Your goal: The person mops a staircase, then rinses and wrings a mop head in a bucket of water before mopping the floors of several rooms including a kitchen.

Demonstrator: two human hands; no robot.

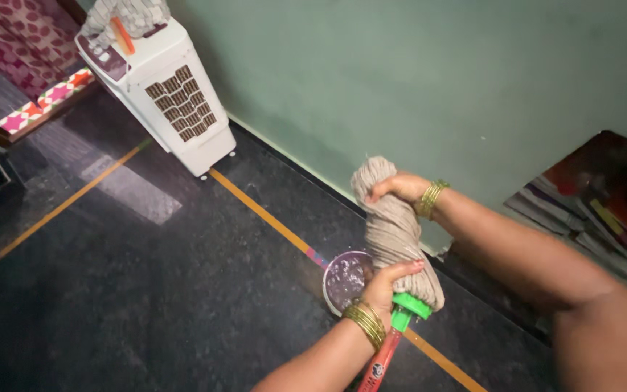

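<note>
A string mop with beige cotton strands point(395, 225), a green collar point(409, 308) and a red handle point(379, 363) is held upright over a small bucket point(345, 279) of foamy water. My left hand point(390, 279) grips the strands just above the green collar. My right hand point(398, 187) clasps the upper end of the strands, which look twisted tight between both hands. Both wrists carry gold bangles.
A white air cooler point(165, 87) with a cloth on top stands at the back left by the green wall point(415, 80). A patterned bed edge point(34, 109) lies far left. Stacked papers point(596, 218) sit at right. The dark floor point(146, 276) has yellow lines.
</note>
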